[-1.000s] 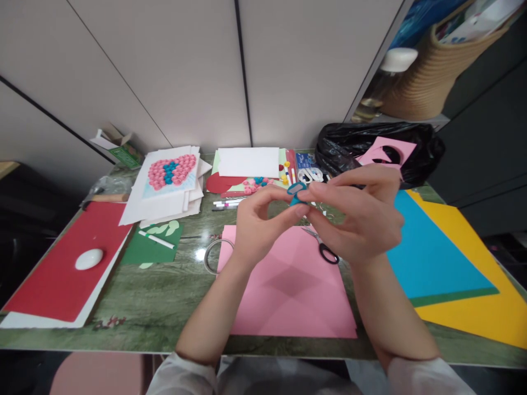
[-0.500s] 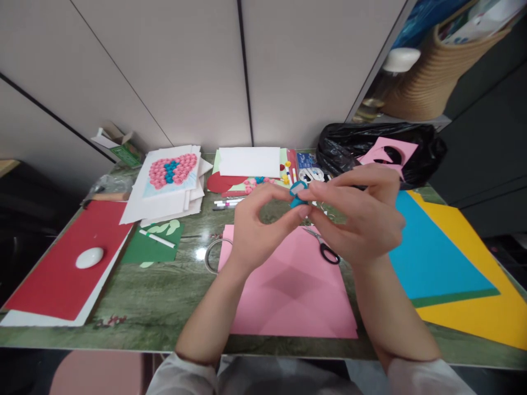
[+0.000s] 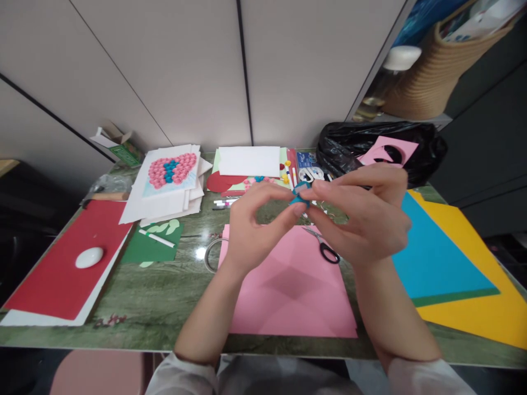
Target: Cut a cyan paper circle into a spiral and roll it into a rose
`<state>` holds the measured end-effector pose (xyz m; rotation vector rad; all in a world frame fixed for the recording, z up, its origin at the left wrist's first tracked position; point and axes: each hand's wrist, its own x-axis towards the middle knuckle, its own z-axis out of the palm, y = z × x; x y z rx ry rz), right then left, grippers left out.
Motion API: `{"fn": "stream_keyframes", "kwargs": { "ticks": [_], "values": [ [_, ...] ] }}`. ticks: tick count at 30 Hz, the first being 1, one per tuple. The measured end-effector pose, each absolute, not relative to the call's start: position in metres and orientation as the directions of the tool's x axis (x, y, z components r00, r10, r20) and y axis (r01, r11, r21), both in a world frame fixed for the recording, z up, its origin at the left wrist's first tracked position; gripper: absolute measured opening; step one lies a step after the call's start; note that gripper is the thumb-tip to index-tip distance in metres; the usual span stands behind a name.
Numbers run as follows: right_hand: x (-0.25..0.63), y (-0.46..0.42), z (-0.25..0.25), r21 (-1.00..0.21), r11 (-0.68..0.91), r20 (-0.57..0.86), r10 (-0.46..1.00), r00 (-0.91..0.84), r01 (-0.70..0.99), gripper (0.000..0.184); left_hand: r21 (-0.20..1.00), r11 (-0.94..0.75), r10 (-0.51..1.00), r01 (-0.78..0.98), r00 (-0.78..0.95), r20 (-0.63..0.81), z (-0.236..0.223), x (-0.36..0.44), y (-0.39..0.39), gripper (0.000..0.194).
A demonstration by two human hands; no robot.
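Note:
A small curled piece of blue paper [image 3: 300, 201] with a pale patch, which looks like tape, is held in the air over the table. My left hand [image 3: 259, 227] pinches its left side between thumb and forefinger. From the right, my right hand [image 3: 364, 219] closes thumb and fingertips on it as well, hiding part of it. Below the hands lies a sheet of pink paper [image 3: 288, 296], with scissors [image 3: 327, 249] near its upper right corner. A roll of tape [image 3: 212, 257] rests against the sheet's left edge.
Red paper [image 3: 61, 280] with a white oval object [image 3: 89, 258] lies left. Behind it are green paper [image 3: 160, 249] and a butterfly picture [image 3: 171, 171] on white sheets. Blue paper [image 3: 436, 252] and yellow paper [image 3: 494, 307] lie right, below a black plastic bag [image 3: 341, 145].
The blue paper has turned slightly between my fingertips, and its pale patch sits at a different angle. My right hand has shifted a little to the right.

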<state>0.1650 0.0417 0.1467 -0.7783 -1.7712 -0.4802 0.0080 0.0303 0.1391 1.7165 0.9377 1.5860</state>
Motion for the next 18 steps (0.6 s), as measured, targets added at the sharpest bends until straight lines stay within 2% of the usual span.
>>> {"fn": "stream_keyframes", "kwargs": {
  "ticks": [6, 12, 18],
  "values": [
    [0.1629, 0.0421, 0.1473, -0.071, 0.716, 0.934, 0.292, -0.206, 0.694, 0.033, 0.81, -0.572, 0.819, 0.13, 0.029, 0.573, 0.1383, 0.0082, 0.0315, 0.004],
    [0.1613, 0.0418, 0.1483, -0.033, 0.711, 0.91, 0.312, -0.272, 0.703, 0.041, 0.832, -0.535, 0.843, 0.146, 0.021, 0.538, 0.1401, 0.0092, 0.0301, 0.005],
    [0.1614, 0.0447, 0.1451, -0.026, 0.707, 0.914, 0.302, -0.27, 0.706, 0.041, 0.939, -0.344, 0.936, 0.014, 0.086, 0.341, 0.1383, 0.0071, 0.0331, 0.011]
  ]
}}
